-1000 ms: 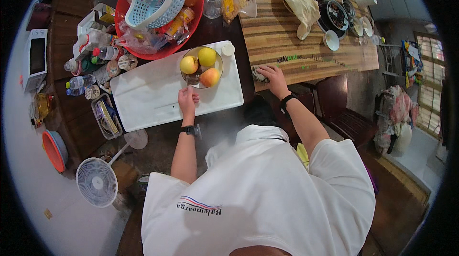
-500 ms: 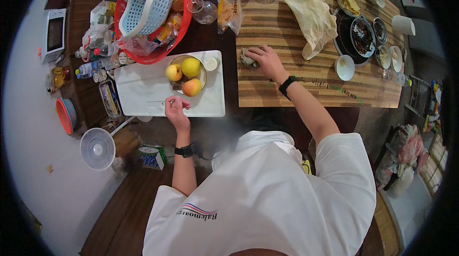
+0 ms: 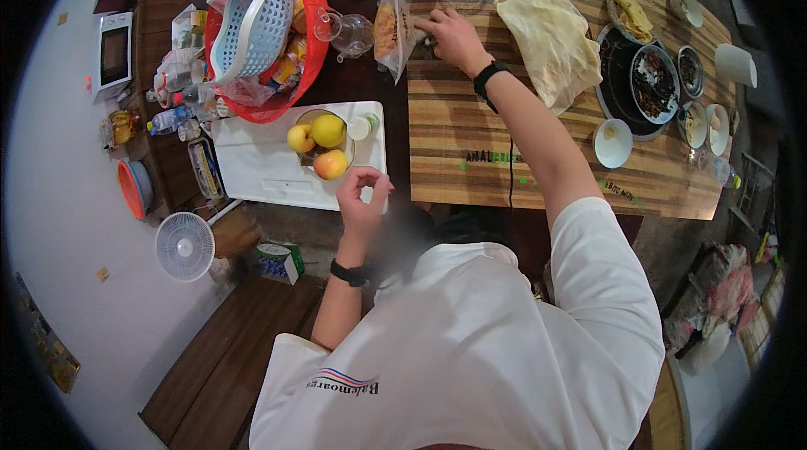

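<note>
My right hand (image 3: pixel 455 39) is pressed down on the striped wooden tabletop (image 3: pixel 471 126), its arm stretched forward. Beneath its fingers a greyish cleaning cloth (image 3: pixel 424 40) shows only in part. Just left of those fingers stands a clear plastic bag (image 3: pixel 392 31) with orange contents. Loosely curled, my left hand (image 3: pixel 362 200) hovers at the front right corner of the white tray (image 3: pixel 261 177); a gap shows between thumb and fingers, with nothing in it. Near it, several yellow and reddish apples (image 3: pixel 330 164) sit in a glass bowl beside a small white-lidded jar (image 3: pixel 361 127).
A red basin (image 3: pixel 313 55) holding a light blue basket (image 3: pixel 252 29) stands at the back left, beside a glass jug (image 3: pixel 353 35). Right of my arm lie a cream cloth (image 3: pixel 551 46), a white bowl (image 3: pixel 613 144) and a dark-filled pan (image 3: pixel 653 84). A fan (image 3: pixel 185 246) stands left.
My right hand has slid the cloth forward along the tabletop's left edge, up to the plastic bag. My left hand has shifted right, from below the apples to the tray's corner.
</note>
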The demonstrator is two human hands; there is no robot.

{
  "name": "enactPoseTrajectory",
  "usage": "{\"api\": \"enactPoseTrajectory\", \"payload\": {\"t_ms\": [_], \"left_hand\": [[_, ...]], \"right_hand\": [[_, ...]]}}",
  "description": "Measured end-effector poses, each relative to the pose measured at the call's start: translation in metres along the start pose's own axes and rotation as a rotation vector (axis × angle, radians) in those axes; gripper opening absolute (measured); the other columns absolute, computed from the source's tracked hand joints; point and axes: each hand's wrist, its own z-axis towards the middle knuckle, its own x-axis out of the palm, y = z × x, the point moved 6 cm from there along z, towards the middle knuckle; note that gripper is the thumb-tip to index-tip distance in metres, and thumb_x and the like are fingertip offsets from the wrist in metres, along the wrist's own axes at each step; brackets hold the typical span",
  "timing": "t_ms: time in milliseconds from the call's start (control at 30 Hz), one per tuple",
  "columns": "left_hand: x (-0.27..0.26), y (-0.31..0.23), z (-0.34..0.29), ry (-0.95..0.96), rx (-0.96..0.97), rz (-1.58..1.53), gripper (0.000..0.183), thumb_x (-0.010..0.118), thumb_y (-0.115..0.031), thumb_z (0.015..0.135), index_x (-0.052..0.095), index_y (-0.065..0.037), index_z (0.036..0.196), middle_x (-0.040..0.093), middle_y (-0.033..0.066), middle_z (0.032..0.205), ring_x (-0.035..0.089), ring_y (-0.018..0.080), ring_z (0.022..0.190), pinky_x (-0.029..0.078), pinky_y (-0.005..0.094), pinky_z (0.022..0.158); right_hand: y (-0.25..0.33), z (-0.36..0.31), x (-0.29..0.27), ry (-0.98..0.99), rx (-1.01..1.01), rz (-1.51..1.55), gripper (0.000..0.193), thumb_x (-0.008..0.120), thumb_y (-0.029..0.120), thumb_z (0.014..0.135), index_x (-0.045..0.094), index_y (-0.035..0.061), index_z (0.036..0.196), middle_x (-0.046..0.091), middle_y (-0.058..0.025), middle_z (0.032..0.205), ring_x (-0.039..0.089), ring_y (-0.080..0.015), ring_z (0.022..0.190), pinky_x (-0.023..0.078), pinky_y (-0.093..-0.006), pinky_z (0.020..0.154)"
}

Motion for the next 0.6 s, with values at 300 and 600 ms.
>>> {"api": "enactPoseTrajectory", "payload": {"t_ms": [300,600], "left_hand": [[0.057,-0.023,0.015,0.085,-0.005,0.073,0.013,0.072,-0.011,0.098,0.066,0.0,0.094,0.071,0.0043,0.079,0.066,0.0099,0.073,0.053,0.0266,0.069],[0.105,-0.001,0.08,0.135,-0.061,0.054,0.029,0.072,-0.018,0.101,0.065,-0.001,0.123,0.073,0.0067,0.106,0.068,0.0106,0.088,0.054,0.025,0.074]], "right_hand": [[-0.007,0.032,-0.002,-0.209,0.176,0.011,0.049,0.081,0.008,0.072,0.075,0.0205,0.119,0.063,-0.0058,0.112,0.062,-0.0334,0.109,0.058,-0.0452,0.088],[0.012,-0.019,-0.011,-0.094,0.046,0.035,0.051,0.079,0.006,0.07,0.075,0.0194,0.12,0.063,-0.0054,0.111,0.06,-0.0313,0.107,0.056,-0.0433,0.09]]}}
